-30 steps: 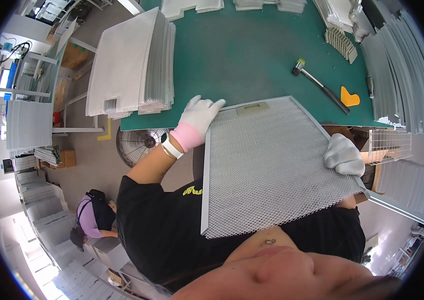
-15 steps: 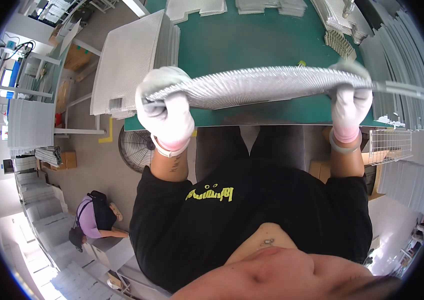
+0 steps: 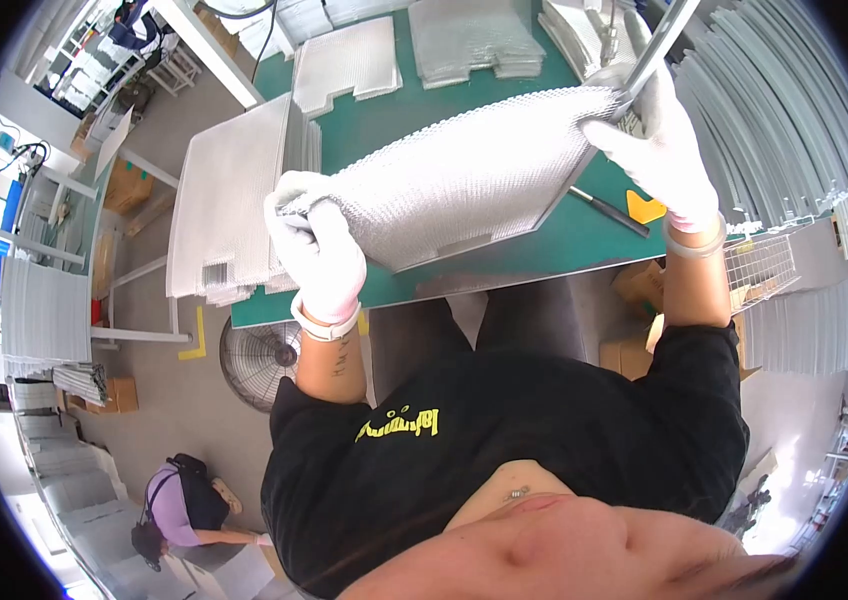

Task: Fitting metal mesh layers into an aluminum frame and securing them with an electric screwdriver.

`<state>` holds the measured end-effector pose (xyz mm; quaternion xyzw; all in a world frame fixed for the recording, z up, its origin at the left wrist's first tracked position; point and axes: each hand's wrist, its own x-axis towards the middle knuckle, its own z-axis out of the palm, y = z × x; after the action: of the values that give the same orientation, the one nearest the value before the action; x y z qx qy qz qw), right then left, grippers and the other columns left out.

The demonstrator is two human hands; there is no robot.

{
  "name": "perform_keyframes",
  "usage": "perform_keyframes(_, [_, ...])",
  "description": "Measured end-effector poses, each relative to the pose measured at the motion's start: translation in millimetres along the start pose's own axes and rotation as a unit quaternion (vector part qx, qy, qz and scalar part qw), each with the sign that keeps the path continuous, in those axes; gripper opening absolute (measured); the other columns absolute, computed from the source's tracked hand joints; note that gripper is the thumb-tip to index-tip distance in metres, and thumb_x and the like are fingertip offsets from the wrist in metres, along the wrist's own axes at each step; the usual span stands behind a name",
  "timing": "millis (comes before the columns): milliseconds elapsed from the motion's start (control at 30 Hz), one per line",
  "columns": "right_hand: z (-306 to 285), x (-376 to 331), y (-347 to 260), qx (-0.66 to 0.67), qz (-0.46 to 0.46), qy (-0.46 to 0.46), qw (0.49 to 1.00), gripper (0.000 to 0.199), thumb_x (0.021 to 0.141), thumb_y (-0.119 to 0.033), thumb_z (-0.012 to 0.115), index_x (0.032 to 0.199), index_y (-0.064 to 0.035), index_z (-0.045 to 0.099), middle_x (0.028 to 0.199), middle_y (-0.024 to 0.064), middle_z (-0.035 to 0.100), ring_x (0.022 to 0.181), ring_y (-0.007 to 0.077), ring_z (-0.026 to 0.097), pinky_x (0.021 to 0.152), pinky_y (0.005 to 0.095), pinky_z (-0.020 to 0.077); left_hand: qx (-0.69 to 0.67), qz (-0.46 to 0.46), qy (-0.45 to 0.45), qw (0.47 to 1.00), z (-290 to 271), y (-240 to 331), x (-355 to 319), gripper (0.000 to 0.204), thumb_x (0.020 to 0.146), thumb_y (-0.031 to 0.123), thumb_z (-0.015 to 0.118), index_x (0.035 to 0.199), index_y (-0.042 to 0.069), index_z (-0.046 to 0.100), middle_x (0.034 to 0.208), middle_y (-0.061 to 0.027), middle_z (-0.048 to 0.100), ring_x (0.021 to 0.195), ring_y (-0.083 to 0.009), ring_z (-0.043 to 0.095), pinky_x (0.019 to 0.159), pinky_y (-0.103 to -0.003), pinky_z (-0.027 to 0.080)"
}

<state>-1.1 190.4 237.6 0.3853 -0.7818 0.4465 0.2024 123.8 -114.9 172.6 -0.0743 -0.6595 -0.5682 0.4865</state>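
A silvery mesh sheet [image 3: 474, 165] is stretched between my two gloved hands above the green-topped table [image 3: 584, 245], tilted with its right end higher and farther away. My left hand [image 3: 316, 245] closes in a white glove round its near left corner. At the far right corner my right hand [image 3: 659, 150], also gloved, grips the sheet, thumb on the near side and other fingers partly hidden behind. A long, thin grey metal strip [image 3: 666, 40] runs up and away from this hand; whether it is joined to the sheet I cannot tell.
Mesh sheets stand stacked at the left [image 3: 229, 195], with notched piles [image 3: 474, 45] at the back. Thin pale strips [image 3: 784, 110] crowd the right. A dark-handled rod [image 3: 612, 212] and a yellow piece [image 3: 644, 207] lie on the table. A floor fan [image 3: 259, 360] and another person [image 3: 184, 500] are left.
The sheet has turned from nearly level and edge-on to slanted, showing its broad face. My right hand has moved up and away, and the grey strip swung from pointing right to pointing away.
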Motion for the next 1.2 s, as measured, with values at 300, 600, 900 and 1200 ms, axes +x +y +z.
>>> perform_keyframes(300, [35.6, -22.9, 18.6, 0.215, 0.142, -0.047, 0.965, 0.052, 0.091, -0.015, 0.068, 0.135, 0.0021, 0.048, 0.109, 0.0070, 0.065, 0.098, 0.0121, 0.059, 0.092, 0.0302, 0.0478, 0.026, -0.022, -0.001, 0.999, -2.8, -9.8, 10.1, 0.012, 0.097, 0.003, 0.044, 0.106, 0.002, 0.052, 0.090, -0.0005, 0.052, 0.074, -0.0033, 0.041, 0.068, -0.018, 0.035])
perform_keyframes(600, [151.6, -126.8, 144.5, -0.024, 0.036, 0.214, 0.976, 0.042, 0.102, -0.023, 0.041, 0.132, 0.0057, 0.046, 0.111, 0.0223, 0.060, 0.096, 0.0326, 0.059, 0.090, 0.0389, 0.0462, 0.055, -0.007, 0.005, 0.998, 9.6, -20.3, 24.2, 0.013, 0.100, 0.005, 0.044, 0.109, 0.001, 0.052, 0.093, -0.0014, 0.052, 0.078, -0.0053, 0.043, 0.074, -0.020, 0.038])
perform_keyframes(900, [86.8, -61.5, 83.8, 0.032, -0.157, 0.074, 0.984, 0.022, 0.093, -0.012, 0.049, 0.108, 0.0030, 0.056, 0.086, 0.0195, 0.060, 0.077, 0.0359, 0.059, 0.072, 0.0434, 0.0478, 0.124, -0.016, 0.009, 0.992, 0.2, -28.5, 24.9, 0.017, 0.102, 0.006, 0.040, 0.112, 0.000, 0.052, 0.102, -0.0055, 0.054, 0.091, -0.0097, 0.049, 0.085, -0.024, 0.040])
perform_keyframes(1200, [80.6, -26.2, 29.8, 0.068, 0.018, 0.133, 0.989, 0.012, 0.094, -0.008, 0.047, 0.100, 0.0006, 0.052, 0.077, 0.0200, 0.055, 0.068, 0.0384, 0.056, 0.063, 0.0430, 0.0451, 0.087, -0.039, 0.021, 0.995, -5.7, -28.5, 27.0, 0.017, 0.102, 0.009, 0.041, 0.113, 0.000, 0.051, 0.106, -0.0062, 0.054, 0.095, -0.0109, 0.048, 0.090, -0.026, 0.040])
